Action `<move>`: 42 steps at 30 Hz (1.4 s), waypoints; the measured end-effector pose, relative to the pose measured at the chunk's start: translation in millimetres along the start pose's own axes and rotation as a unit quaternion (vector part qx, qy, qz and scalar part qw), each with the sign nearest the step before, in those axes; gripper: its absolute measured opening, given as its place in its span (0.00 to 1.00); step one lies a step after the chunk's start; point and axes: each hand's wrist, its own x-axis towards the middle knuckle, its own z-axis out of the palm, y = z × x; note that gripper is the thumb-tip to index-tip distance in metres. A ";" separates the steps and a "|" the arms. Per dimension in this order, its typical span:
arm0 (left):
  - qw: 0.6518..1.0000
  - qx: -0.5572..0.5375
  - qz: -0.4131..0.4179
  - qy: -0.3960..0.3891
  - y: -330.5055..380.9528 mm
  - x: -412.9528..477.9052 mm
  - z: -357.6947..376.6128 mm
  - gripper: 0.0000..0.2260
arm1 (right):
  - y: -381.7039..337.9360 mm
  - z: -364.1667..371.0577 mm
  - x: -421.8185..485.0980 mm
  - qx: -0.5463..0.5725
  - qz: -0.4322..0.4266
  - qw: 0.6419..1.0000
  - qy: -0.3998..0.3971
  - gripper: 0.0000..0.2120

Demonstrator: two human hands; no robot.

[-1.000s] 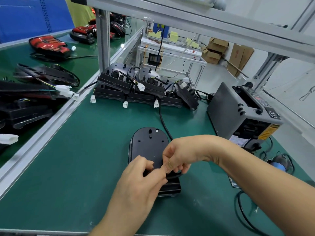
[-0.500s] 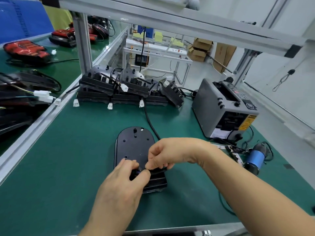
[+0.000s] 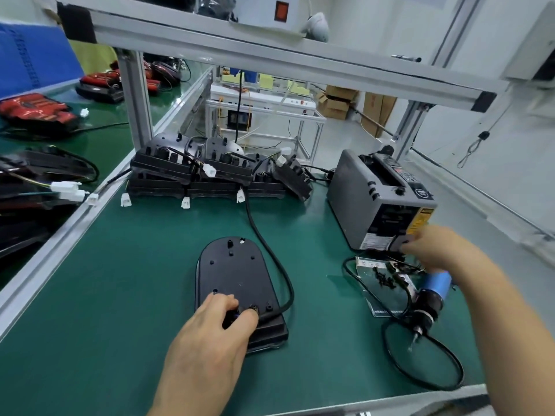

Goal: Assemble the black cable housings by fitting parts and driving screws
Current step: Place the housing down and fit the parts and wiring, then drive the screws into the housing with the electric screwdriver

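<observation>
A black oval cable housing [image 3: 231, 265] lies flat on the green mat, and its black cable [image 3: 270, 253] loops round its right side toward the back. My left hand [image 3: 216, 334] rests on the housing's near end, thumb and fingers curled round a small dark part where the cable enters. My right hand [image 3: 435, 250] is far to the right, at the front outlet of the grey tape dispenser [image 3: 369, 190]. It is blurred, so its grip is unclear. A blue and black electric screwdriver [image 3: 429, 298] lies just below it, beside loose black screws [image 3: 384, 277].
Several more black housings [image 3: 210, 172] with white connectors are stacked at the back of the mat. An aluminium frame post [image 3: 135, 97] stands at the back left. The screwdriver's cord [image 3: 426, 376] loops near the front right edge. Another bench with red and black parts lies left.
My right hand has left the housing's near end and swung right to the tape dispenser. My left hand stays on the housing, and the view has shifted.
</observation>
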 end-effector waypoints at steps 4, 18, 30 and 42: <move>1.000 -0.001 -0.004 -0.007 -0.2 0.3 -0.3 0.15 | 46.8 5.9 13.8 -0.016 0.112 0.990 -0.079 0.16; 1.000 -0.011 -0.001 -0.008 -1.3 -0.6 2.2 0.14 | 73.6 32.5 22.9 0.448 0.251 0.841 -0.170 0.21; 1.000 -0.019 -0.003 -0.005 -3.7 -3.1 5.7 0.14 | 92.0 43.8 1.1 0.729 0.179 0.660 -0.028 0.20; 0.999 -0.019 -0.010 -0.024 -3.5 -4.0 6.3 0.16 | 8.0 15.4 -31.3 0.940 -0.052 0.334 -0.043 0.23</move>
